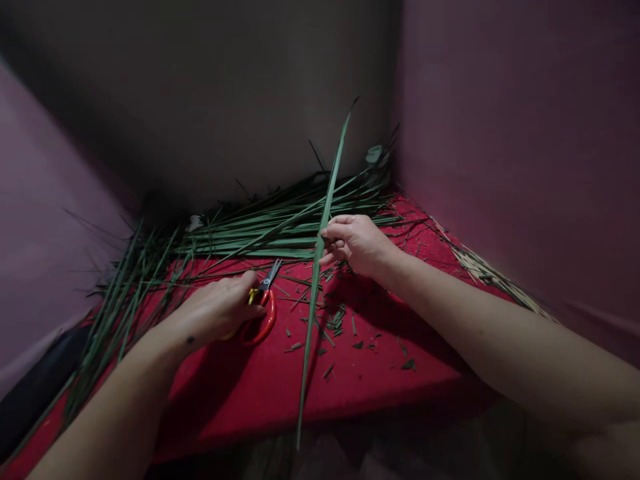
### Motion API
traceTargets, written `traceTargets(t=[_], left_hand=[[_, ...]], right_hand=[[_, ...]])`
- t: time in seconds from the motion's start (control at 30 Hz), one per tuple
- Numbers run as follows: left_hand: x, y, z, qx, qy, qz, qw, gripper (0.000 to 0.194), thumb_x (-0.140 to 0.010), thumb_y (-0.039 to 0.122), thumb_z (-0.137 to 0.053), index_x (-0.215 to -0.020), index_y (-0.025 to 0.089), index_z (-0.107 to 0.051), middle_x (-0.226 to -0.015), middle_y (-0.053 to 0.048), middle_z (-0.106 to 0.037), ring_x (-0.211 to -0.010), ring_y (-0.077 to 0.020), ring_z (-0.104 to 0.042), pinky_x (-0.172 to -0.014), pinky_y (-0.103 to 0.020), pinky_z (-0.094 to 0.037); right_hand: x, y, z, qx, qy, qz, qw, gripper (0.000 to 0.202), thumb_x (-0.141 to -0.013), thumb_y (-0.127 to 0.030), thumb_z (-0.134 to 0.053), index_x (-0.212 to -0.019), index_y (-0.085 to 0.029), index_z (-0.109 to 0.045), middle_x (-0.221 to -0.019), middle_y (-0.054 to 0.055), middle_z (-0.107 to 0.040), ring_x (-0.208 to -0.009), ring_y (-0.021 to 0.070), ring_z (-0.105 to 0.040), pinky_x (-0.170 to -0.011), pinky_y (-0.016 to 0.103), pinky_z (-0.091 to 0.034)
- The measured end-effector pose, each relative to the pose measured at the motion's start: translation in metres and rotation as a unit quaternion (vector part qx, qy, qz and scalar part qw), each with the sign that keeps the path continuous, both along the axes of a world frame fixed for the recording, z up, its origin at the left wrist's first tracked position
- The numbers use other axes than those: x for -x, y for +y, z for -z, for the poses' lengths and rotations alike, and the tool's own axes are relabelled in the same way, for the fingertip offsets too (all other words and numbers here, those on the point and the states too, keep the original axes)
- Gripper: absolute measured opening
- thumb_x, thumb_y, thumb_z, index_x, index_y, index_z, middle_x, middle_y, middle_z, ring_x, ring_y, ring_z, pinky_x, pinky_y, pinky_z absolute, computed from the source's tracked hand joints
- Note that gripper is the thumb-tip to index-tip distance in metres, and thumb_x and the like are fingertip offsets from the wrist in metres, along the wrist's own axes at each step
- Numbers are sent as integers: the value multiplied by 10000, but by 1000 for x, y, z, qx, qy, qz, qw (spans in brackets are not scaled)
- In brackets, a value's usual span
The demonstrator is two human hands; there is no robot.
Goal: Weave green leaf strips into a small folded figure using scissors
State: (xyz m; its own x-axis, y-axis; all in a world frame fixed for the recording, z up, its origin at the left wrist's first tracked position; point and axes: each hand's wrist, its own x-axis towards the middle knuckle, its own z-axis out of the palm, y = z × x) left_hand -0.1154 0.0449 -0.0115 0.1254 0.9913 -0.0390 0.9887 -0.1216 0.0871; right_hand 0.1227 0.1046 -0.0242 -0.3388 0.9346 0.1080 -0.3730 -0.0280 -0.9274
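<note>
My right fingers (337, 231) pinch a long green leaf strip (313, 293) — it rises above them and slants down past the near edge of the red tabletop (380, 383). My left fingers (256, 311) are closed on the scissors' (267, 283) handles. Small clippings (339, 320) litter the red below my right fingers; beyond both lies a heap of leaves (260, 227), against a dim grey wall (225, 87) — pinkish walls (500, 133) flank me, pale sticks (480, 270) off to the right.

A gray wall (240, 87) is seen at the top, a purple wall (520, 147) at the right. A pale thing (373, 155) is seen above the middle, a long dark thing (40, 387) at the lower left.
</note>
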Motion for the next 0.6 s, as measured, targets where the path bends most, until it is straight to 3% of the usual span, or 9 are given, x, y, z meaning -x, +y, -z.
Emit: traceTargets(t=[0.13, 0.23, 0.33, 0.43, 0.53, 0.6], left_hand=[[-3, -13, 5, 17, 61, -40, 997, 268, -718, 446, -524, -860, 225, -471, -694, -89, -612, -623, -278, -575, -501, -289, -262], [3, -24, 5, 34, 19, -76, 996, 259, -715, 368, -514, -911, 216, -437, -776, -102, -625, -677, -285, -592, -540, -310, -316], [17, -36, 5, 36, -119, -79, 989, 260, -690, 346, -559, -885, 221, -440, -739, -54, -612, -637, -227, -571, -561, -307, -366], [23, -45, 0, 9, -296, -114, 948, 277, -608, 311, -646, -816, 226, -484, -709, -15, -593, -625, -185, -548, -546, -283, -395], [13, -46, -11, -1, -418, -149, 896, 338, -497, 257, -717, -764, 231, -511, -639, 28, -563, -543, -139, -509, -471, -240, -369], [-1, -44, -21, -10, -438, -147, 887, 336, -465, 240, -740, -699, 219, -500, -546, 56, -498, -451, -94, -429, -417, -214, -321]], right_hand=[[0, -4, -3, 5, 20, 5, 1000, 150, -668, -52, -524, -647, -172, -437, -520, -42, -442, -447, 85, -472, -476, 313, -567], [1, -7, -6, 17, 27, 2, 999, 162, -677, -53, -509, -656, -180, -410, -516, -35, -478, -457, 99, -507, -489, 327, -569], [1, -9, -7, 16, 27, -10, 999, 145, -723, -81, -479, -652, -181, -402, -515, -17, -517, -470, 115, -550, -517, 332, -574], [2, -10, -7, 17, 25, -19, 999, 129, -750, -97, -464, -660, -176, -418, -537, 2, -555, -489, 130, -585, -525, 328, -575], [3, -12, -5, 15, 35, -33, 999, 107, -747, -109, -502, -664, -158, -456, -576, 20, -599, -520, 137, -621, -524, 296, -574], [4, -12, -2, 5, 47, -46, 998, 101, -732, -125, -546, -662, -146, -477, -582, 26, -617, -540, 146, -640, -520, 273, -569]])
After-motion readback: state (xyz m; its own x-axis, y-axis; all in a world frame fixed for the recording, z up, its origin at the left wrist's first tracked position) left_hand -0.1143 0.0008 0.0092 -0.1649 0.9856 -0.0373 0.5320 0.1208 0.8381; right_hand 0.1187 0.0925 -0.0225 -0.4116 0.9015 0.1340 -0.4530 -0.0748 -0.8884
